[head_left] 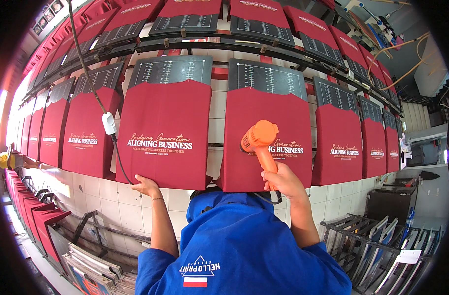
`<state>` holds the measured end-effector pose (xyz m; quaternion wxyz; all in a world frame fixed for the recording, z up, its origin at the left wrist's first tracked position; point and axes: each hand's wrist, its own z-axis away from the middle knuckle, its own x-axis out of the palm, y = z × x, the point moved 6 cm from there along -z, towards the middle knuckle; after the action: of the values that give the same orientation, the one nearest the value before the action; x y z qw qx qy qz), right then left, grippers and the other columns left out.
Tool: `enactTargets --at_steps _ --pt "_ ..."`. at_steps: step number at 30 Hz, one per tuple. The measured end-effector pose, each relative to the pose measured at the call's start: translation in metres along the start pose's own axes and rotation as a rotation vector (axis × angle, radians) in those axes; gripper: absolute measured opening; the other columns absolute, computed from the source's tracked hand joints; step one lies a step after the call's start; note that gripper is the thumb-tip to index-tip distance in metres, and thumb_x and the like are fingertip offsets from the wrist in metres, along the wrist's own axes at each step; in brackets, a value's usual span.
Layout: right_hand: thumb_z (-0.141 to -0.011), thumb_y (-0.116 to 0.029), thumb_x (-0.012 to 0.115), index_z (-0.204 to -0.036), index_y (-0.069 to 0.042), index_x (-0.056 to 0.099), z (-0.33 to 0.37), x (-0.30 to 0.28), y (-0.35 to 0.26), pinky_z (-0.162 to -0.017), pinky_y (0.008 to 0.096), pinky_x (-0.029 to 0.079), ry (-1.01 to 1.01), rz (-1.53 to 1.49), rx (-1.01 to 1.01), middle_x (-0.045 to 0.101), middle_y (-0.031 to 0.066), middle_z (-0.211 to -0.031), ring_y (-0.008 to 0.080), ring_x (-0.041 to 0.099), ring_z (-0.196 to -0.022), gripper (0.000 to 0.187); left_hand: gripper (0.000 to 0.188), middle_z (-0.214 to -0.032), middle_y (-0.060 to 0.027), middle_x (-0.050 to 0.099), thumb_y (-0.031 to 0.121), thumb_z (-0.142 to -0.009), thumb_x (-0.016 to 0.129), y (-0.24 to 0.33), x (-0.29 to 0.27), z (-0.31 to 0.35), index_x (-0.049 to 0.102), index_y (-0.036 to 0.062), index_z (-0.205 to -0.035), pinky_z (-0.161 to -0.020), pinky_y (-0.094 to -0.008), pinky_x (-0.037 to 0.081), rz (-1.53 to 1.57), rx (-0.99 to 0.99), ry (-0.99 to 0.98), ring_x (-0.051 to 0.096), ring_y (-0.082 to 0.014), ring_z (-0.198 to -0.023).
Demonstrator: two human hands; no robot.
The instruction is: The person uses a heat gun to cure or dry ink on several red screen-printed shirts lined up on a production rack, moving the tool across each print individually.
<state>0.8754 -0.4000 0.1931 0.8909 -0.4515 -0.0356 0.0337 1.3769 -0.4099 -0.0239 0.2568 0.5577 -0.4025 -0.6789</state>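
In my right hand point(285, 181) is an orange heat gun point(262, 140), gripped by its handle. Its dark nozzle tilts toward the print on a maroon shirt point(264, 110), pulled over a dark board right of centre. My left hand point(147, 186) is at the lower edge of the neighbouring maroon shirt point(165, 110). A black power cable point(118, 155) runs down to its fingers, which close round it. The cable hangs from a white connector point(109, 123) in front of the shirts. White and gold lettering marks both shirts. Another stretch of cable shows below the heat gun's handle.
Further boards with maroon shirts point(338, 142) stretch left and right in a row. A second row point(187, 22) stands behind a dark metal rail point(185, 44). Frames lean in a black rack point(377, 246) at lower right, and more frames point(94, 268) stand at lower left.
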Motion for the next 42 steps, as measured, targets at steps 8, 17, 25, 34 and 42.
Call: enactTargets --at_steps 8,17,25,34,42 --pt "-0.088 -0.018 0.064 -0.098 0.002 0.054 0.003 0.000 -0.004 -0.051 0.0266 0.049 0.005 0.004 0.022 0.058 0.0055 -0.075 0.0136 0.061 -0.056 0.024 0.066 -0.136 -0.0345 0.039 0.035 -0.099 0.048 -0.005 0.003 -0.002 0.028 -0.0137 -0.138 -0.107 -0.0469 0.037 0.013 -0.017 -0.029 0.045 -0.0453 -0.125" --pt "-0.088 -0.019 0.064 -0.095 0.001 0.055 -0.003 -0.004 -0.004 -0.050 0.0269 0.049 0.038 0.019 -0.021 0.056 0.0036 -0.069 0.0134 0.061 -0.056 0.023 0.066 -0.135 -0.0351 0.040 0.036 -0.099 0.048 -0.002 0.002 -0.001 0.029 -0.0150 -0.136 -0.107 -0.0480 0.037 -0.013 -0.005 0.002 0.045 -0.0455 -0.125" --pt "-0.088 -0.020 0.065 -0.093 0.000 0.055 -0.005 -0.008 -0.011 -0.049 0.0264 0.048 0.039 -0.017 -0.016 0.057 0.0037 -0.069 0.0130 0.061 -0.056 0.023 0.060 -0.123 -0.0352 0.046 0.037 -0.098 0.048 0.002 0.000 0.001 0.036 -0.0162 -0.125 -0.099 -0.0486 0.042 0.025 0.005 0.000 0.051 -0.0462 -0.114" --pt "-0.088 -0.019 0.065 -0.095 0.001 0.054 0.003 -0.008 -0.012 -0.051 0.0271 0.050 -0.012 0.035 0.001 0.057 0.0042 -0.072 0.0124 0.061 -0.056 0.023 0.064 -0.128 -0.0362 0.043 0.037 -0.098 0.048 -0.011 -0.002 -0.012 0.033 -0.0177 -0.129 -0.104 -0.0481 0.038 -0.036 0.049 0.058 0.047 -0.0463 -0.120" --pt "-0.088 -0.019 0.064 -0.093 0.001 0.054 0.009 -0.027 -0.009 -0.052 0.0275 0.051 0.030 0.058 0.021 0.058 0.0056 -0.076 0.0130 0.062 -0.057 0.022 0.070 -0.134 -0.0367 0.039 0.038 -0.098 0.048 -0.005 0.002 -0.006 0.030 -0.0191 -0.133 -0.109 -0.0478 0.034 -0.051 0.041 0.002 0.042 -0.0466 -0.126"
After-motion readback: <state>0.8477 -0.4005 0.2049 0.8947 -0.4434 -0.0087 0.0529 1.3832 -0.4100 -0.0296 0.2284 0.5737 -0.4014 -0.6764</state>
